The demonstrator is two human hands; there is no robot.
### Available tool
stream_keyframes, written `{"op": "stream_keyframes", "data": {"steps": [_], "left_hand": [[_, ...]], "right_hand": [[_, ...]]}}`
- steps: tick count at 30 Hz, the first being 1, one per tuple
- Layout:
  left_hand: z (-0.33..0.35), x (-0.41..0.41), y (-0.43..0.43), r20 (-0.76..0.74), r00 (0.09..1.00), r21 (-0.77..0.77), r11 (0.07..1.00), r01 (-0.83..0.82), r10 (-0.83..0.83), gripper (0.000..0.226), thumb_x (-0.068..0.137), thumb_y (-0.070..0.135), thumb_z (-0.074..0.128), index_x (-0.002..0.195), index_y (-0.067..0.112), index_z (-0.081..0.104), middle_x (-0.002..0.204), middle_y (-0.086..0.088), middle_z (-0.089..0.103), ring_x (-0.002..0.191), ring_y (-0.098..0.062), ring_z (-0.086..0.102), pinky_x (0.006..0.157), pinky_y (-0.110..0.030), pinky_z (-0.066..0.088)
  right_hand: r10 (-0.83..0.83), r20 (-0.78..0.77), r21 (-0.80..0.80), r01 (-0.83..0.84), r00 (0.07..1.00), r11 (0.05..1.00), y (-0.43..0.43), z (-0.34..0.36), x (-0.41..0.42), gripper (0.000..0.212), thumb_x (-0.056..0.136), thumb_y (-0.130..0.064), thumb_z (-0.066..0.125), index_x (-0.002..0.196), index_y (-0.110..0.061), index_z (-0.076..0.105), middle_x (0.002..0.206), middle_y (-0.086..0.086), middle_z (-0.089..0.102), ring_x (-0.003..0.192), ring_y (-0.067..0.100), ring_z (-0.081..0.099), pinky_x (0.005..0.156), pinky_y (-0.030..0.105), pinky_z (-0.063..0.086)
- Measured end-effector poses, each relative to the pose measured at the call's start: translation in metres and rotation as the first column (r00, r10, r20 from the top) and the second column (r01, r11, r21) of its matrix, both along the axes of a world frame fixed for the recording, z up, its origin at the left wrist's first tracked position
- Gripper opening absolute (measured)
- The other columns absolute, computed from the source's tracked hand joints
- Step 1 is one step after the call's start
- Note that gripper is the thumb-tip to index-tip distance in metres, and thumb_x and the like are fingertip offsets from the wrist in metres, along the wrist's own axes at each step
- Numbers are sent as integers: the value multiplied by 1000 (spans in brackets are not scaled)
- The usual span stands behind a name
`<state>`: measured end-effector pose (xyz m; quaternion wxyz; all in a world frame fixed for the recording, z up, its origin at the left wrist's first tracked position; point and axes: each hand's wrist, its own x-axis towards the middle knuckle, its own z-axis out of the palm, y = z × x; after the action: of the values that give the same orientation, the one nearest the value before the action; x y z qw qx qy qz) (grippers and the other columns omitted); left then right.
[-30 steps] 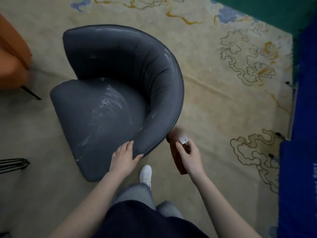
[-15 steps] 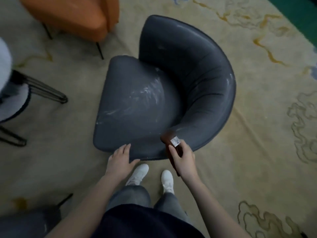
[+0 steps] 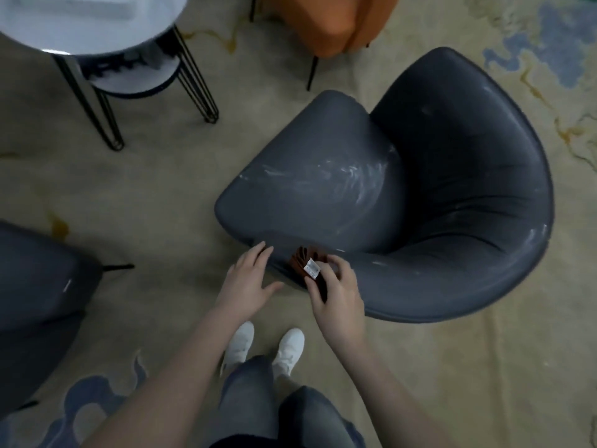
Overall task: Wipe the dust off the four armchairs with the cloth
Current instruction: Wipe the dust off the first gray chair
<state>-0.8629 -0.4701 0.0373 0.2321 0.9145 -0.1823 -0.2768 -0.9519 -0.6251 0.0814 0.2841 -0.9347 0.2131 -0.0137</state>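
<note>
I see the grey armchair point(image 3: 323, 189) upright, white dust streaking its seat. The rust-brown cloth point(image 3: 298, 260) touches its near arm.

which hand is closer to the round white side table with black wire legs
Left. The left hand lies below-right of the round white table; the right hand, gripping the brown cloth, sits farther right.

Grey jeans point(image 3: 248, 392), white sneakers point(image 3: 289, 350), bare forearms.

Floor covering: beige carpet point(image 3: 129, 195), blue and gold cloud motifs.
Standing on it: dusty grey armchair point(image 3: 436, 205); second grey armchair point(image 3: 32, 286); orange armchair point(image 3: 336, 24); round side table point(image 3: 97, 35), black wire legs; white shoes point(image 3: 240, 345).
</note>
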Motion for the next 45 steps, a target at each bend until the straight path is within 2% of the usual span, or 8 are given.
{"op": "stream_keyframes", "data": {"steps": [7, 12, 23, 29, 34, 38, 42, 45], "left_hand": [[-23, 8, 8, 137, 988, -110, 991, 81, -66, 72, 93, 32, 65, 153, 15, 30, 161, -2, 25, 148, -21, 24, 115, -38, 27], [-38, 18, 12, 207, 976, -237, 965, 112, -63, 56, 89, 30, 68, 138, 6, 54, 146, -12, 48, 135, -32, 44, 107, -49, 41], [-48, 25, 13, 215, 976, -378, 924, 64, 21, 48, 82, 30, 77, 124, 9, 66, 128, -7, 59, 120, -28, 54, 94, -50, 50], [-53, 30, 19, 183, 983, -428, 901, 73, 8, 44, 82, 18, 74, 125, 12, 67, 128, -6, 59, 120, -28, 53, 94, -51, 49], [-51, 30, 15, 191, 980, -432, 901, 36, 52, 41, 85, 30, 74, 120, 11, 70, 122, -6, 62, 116, -27, 56, 91, -50, 50], [-50, 23, 12, 190, 977, -422, 907, -6, 95, 48, 85, 44, 58, 117, 10, 70, 118, -6, 62, 113, -29, 58, 86, -49, 54], [-50, 18, 10, 189, 973, -427, 904, -39, 131, 41, 85, 30, 70, 120, 10, 68, 123, -7, 61, 116, -29, 56, 90, -51, 52], [-46, 15, 8, 185, 972, -420, 906, -55, 145, 40, 87, 27, 73, 123, 10, 67, 127, -6, 59, 121, -27, 53, 96, -47, 49]], "right_hand": [[4, 66, -87, 1, 998, 996, 32, -28, 12, 30, 87, -21, 73, 117, -20, 67, 113, 4, 56, 95, 24, 59, 56, 35, 53], [-17, 119, -145, 34, 993, 989, 43, -41, 12, 17, 87, -13, 73, 103, -15, 70, 102, 6, 52, 83, 25, 60, 47, 31, 46], [-410, 82, -22, 413, 908, 910, 48, -36, 12, 20, 87, -17, 73, 99, -1, 72, 103, 5, 51, 79, 10, 48, 72, 27, 40], [-252, 174, -72, 267, 952, 961, 71, -43, 23, 11, 87, -16, 73, 95, -9, 75, 95, 4, 54, 72, 10, 52, 62, 23, 41], [-361, 162, -146, 384, 919, 912, 51, -37, 2, 16, 90, -16, 69, 95, -2, 74, 97, 10, 55, 75, 25, 61, 63, 29, 44], [-381, 188, -99, 403, 905, 910, 56, -34, 20, 13, 87, -9, 73, 94, 2, 73, 98, 12, 55, 78, 10, 50, 70, 14, 34], [-299, 173, -135, 324, 938, 937, 59, -37, 13, 12, 90, -14, 70, 93, -3, 74, 96, 6, 54, 75, 0, 42, 64, 22, 38], [-368, 158, -163, 392, 916, 906, 38, -31, -11, 15, 89, -12, 70, 92, 3, 72, 98, 12, 55, 76, 12, 50, 63, 36, 49]]}}
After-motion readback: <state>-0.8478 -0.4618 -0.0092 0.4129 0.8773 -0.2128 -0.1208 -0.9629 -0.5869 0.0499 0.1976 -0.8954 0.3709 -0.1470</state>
